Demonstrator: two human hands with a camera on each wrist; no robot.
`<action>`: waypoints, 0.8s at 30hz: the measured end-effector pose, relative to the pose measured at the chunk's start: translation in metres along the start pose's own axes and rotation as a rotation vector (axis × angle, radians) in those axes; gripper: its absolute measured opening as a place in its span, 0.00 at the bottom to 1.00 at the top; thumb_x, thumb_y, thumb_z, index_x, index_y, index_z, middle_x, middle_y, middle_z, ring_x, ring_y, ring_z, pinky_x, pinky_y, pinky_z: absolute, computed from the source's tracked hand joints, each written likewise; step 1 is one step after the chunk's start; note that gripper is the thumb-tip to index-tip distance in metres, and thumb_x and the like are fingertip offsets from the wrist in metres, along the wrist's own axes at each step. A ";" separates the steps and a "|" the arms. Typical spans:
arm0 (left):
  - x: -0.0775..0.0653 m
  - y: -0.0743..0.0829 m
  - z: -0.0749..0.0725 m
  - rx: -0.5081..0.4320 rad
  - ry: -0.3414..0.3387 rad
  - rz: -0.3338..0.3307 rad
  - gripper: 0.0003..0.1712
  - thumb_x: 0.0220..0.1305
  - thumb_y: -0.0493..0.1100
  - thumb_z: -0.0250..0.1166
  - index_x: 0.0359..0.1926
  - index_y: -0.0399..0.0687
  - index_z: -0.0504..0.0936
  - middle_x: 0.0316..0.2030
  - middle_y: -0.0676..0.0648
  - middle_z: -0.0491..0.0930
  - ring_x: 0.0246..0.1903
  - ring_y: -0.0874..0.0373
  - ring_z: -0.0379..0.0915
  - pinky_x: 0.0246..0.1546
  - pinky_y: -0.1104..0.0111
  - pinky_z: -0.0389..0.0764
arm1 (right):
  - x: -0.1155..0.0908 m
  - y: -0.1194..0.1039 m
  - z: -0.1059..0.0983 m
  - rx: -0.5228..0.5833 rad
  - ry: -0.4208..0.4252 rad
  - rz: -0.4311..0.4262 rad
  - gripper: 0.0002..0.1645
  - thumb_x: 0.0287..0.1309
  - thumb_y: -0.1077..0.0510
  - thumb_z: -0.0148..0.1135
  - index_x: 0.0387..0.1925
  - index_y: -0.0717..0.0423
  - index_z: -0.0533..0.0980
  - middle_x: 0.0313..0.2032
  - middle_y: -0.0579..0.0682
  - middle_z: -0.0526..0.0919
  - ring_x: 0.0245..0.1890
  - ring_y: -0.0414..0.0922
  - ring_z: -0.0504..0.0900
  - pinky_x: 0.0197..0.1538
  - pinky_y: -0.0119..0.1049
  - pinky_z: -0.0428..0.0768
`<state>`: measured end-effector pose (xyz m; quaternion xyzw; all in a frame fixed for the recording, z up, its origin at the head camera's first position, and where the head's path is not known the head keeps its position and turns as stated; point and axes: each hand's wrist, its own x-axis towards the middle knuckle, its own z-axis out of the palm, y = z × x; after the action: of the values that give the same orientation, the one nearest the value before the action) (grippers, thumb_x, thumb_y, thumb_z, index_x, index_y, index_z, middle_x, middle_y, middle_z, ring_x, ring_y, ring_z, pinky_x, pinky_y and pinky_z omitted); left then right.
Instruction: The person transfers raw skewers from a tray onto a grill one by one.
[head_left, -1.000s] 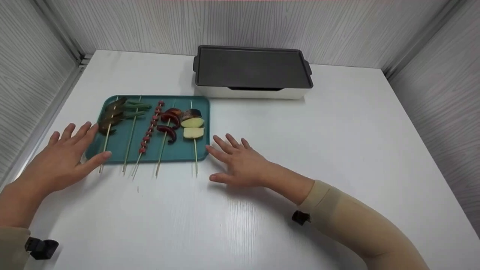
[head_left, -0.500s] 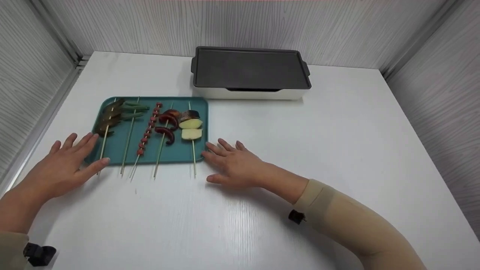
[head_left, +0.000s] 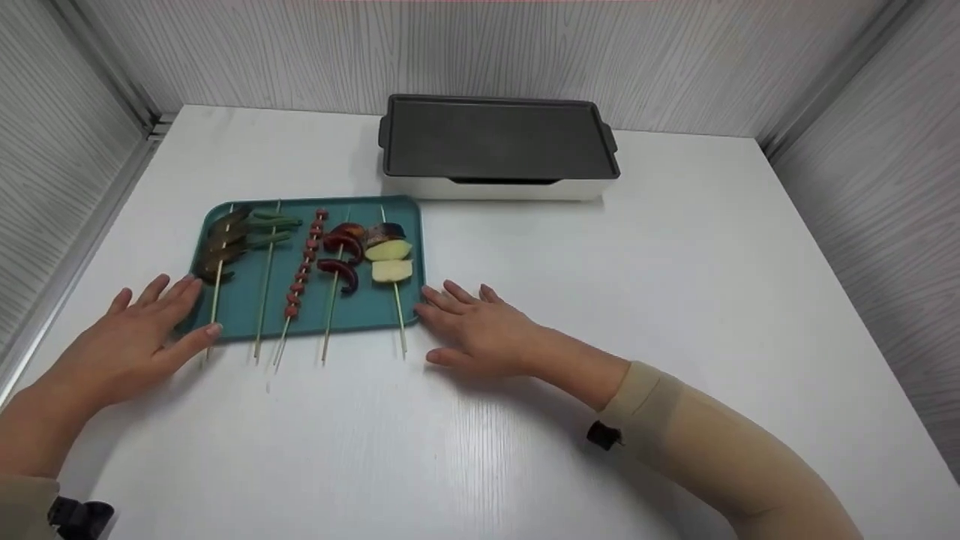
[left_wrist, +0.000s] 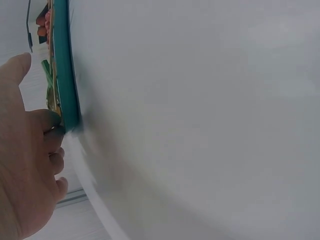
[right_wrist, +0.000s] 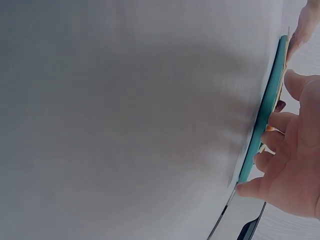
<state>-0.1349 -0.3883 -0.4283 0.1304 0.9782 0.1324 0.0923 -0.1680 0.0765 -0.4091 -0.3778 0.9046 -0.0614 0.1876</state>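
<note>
A teal tray (head_left: pixel 240 304) lies on the table in the head view, left of centre. On it are several skewers: dark brown curved pieces (head_left: pixel 219 259), green pods (head_left: pixel 274 222), small red pieces (head_left: pixel 306 255), dark red curved pieces (head_left: pixel 339 268), and pale slices (head_left: pixel 391 271). Their sticks overhang the near edge. My left hand (head_left: pixel 131 345), fingers spread, is at the tray's left corner; the left wrist view shows fingertips touching the tray edge (left_wrist: pixel 65 75). My right hand (head_left: pixel 487 334) has extended fingertips at the tray's right edge, thumb apart.
A dark flat griddle (head_left: pixel 499 139) on a white base stands at the back of the white table (head_left: pixel 637 300), behind and right of the tray. Pale wood-grain walls (head_left: pixel 487 45) enclose the back and both sides.
The tray has shifted slightly toward me and to the right, its left end swinging nearer. The skewers moved with it. Both hands moved slightly with it, keeping to its sides.
</note>
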 end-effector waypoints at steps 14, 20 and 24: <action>-0.005 -0.013 -0.005 0.006 -0.009 0.082 0.51 0.80 0.65 0.54 0.82 0.29 0.52 0.80 0.28 0.53 0.80 0.29 0.44 0.76 0.32 0.43 | 0.002 -0.011 -0.002 0.022 0.021 0.031 0.45 0.80 0.33 0.47 0.86 0.46 0.51 0.85 0.45 0.44 0.85 0.47 0.39 0.80 0.64 0.49; -0.005 -0.013 -0.007 0.018 -0.032 0.102 0.52 0.79 0.66 0.54 0.82 0.30 0.51 0.81 0.29 0.52 0.80 0.30 0.43 0.76 0.33 0.46 | 0.002 -0.012 -0.002 0.038 0.019 0.047 0.44 0.80 0.33 0.47 0.86 0.46 0.51 0.85 0.45 0.44 0.84 0.47 0.39 0.80 0.65 0.49; -0.004 -0.012 -0.008 0.037 -0.046 0.107 0.53 0.79 0.67 0.53 0.82 0.30 0.51 0.81 0.30 0.51 0.81 0.31 0.43 0.76 0.33 0.46 | 0.002 -0.013 -0.004 0.052 0.022 0.044 0.44 0.81 0.33 0.47 0.86 0.48 0.53 0.85 0.47 0.46 0.84 0.49 0.42 0.79 0.67 0.49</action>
<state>-0.1352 -0.4020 -0.4236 0.1871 0.9698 0.1160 0.1053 -0.1621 0.0657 -0.4030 -0.3522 0.9128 -0.0849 0.1884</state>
